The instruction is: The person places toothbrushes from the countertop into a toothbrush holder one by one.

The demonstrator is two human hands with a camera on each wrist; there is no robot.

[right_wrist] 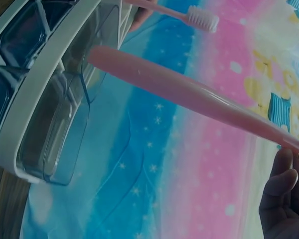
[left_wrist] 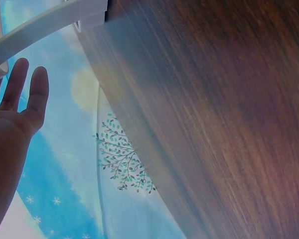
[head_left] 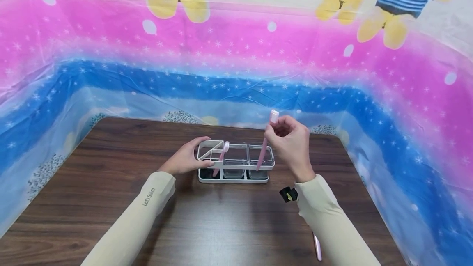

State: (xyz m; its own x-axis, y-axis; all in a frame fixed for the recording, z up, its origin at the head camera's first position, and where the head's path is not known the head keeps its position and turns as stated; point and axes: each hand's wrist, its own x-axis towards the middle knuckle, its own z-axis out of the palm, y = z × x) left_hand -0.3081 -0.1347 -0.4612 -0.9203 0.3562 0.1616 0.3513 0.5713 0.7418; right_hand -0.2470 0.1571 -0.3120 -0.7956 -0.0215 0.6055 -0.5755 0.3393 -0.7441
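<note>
A white toothbrush holder with clear cups stands on the table. My left hand grips its left end, thumb at the front rim and fingers round the back; in the left wrist view the holder's white rim passes above the fingers. One pink toothbrush leans upright in the left section, bristles up. With thumb and fingertips, my right hand pinches a second pink toothbrush just below its white head. That brush's handle slants down, its lower end overlapping the right cup in the head view.
A pink stick-like thing lies on the brown wooden table, partly hidden under my right sleeve. A small black device sits at the right wrist. Printed cloth hangs round the table's back and sides.
</note>
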